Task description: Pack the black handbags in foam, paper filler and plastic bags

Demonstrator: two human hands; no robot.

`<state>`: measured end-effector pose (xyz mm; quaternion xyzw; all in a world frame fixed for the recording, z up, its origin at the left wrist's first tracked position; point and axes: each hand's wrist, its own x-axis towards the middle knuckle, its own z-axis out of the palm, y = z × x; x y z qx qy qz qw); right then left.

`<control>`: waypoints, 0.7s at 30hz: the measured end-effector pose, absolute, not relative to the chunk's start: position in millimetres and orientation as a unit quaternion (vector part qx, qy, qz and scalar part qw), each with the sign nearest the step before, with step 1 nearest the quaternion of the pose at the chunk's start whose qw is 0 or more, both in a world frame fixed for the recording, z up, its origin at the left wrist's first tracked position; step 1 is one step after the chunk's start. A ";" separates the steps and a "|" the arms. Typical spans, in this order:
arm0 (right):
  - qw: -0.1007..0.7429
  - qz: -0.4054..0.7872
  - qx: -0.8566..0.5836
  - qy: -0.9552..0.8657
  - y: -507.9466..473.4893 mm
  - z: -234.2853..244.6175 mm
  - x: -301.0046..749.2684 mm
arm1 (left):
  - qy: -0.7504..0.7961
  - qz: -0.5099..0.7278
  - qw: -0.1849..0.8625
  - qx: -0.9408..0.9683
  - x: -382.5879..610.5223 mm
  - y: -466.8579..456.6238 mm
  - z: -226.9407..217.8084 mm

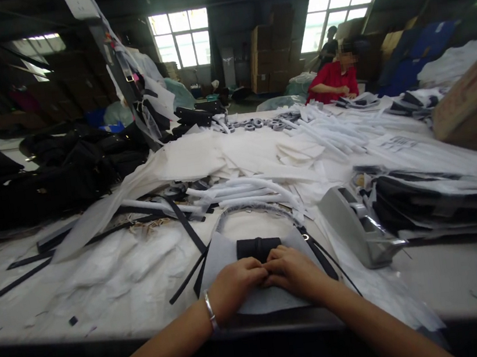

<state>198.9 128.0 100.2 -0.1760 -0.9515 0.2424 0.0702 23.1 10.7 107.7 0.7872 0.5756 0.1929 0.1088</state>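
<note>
In front of me on the table lies a handbag with black side straps (323, 261) and an arched handle (253, 207) wrapped in clear plastic. A pale sheet (218, 260) covers the bag's front. On top of the sheet is a folded black piece (256, 247) with a band across its middle. My left hand (241, 283) is closed at its lower edge, fingers curled. My right hand (292, 271) is closed there too, its fingertips meeting those of the left. The pinched spot itself is hidden under my fingers.
A grey tape dispenser (350, 228) stands to the right, beside stacked black pieces (426, 200). White wrapped tubes (240, 190) and paper sheets (191, 155) lie beyond the bag. Black bags (66, 172) pile up at left. A person in red (331, 81) works across the table.
</note>
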 end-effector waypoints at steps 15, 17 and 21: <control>0.082 0.268 -0.160 -0.946 130.2 98.4 201.6 | 0.599 0.059 0.127 0.788 27.8 31.7 102.8; 0.085 0.269 -0.161 -0.946 129.4 98.0 201.9 | 0.621 0.065 0.129 0.771 30.2 31.2 100.1; 0.089 0.269 -0.163 -0.945 128.1 95.7 203.2 | 0.672 0.096 0.127 0.723 36.3 28.1 99.0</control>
